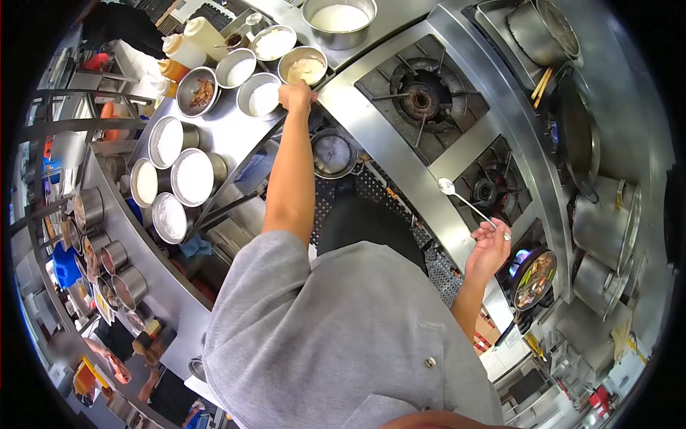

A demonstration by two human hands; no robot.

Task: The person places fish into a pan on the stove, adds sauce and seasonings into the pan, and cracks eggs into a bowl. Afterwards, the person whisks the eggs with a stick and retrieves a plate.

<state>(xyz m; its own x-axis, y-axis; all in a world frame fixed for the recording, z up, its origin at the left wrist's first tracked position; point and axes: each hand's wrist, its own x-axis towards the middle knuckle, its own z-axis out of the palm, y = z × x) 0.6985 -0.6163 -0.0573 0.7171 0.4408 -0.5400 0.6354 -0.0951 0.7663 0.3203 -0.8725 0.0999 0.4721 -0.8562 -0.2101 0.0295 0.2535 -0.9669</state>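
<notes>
My left hand (296,97) is at the near rim of a round metal bowl (320,74) of pale yellow food (306,70). Its fingers are curled closed, and what they hold, if anything, is hidden. In my right hand (489,249) is the handle of a long metal spoon (470,205), with white stuff in its bowl end, above the stove edge. Beyond that hand, a pan (534,280) of mixed food with green pieces sits over a blue flame (519,262).
Metal containers of white powder (193,177) and a bowl of brown pieces (200,93) stand on the left counter, near squeeze bottles (184,51). A burner (420,100) lies ahead. Large pots (606,222) line the right. A pot (334,154) sits low near my legs.
</notes>
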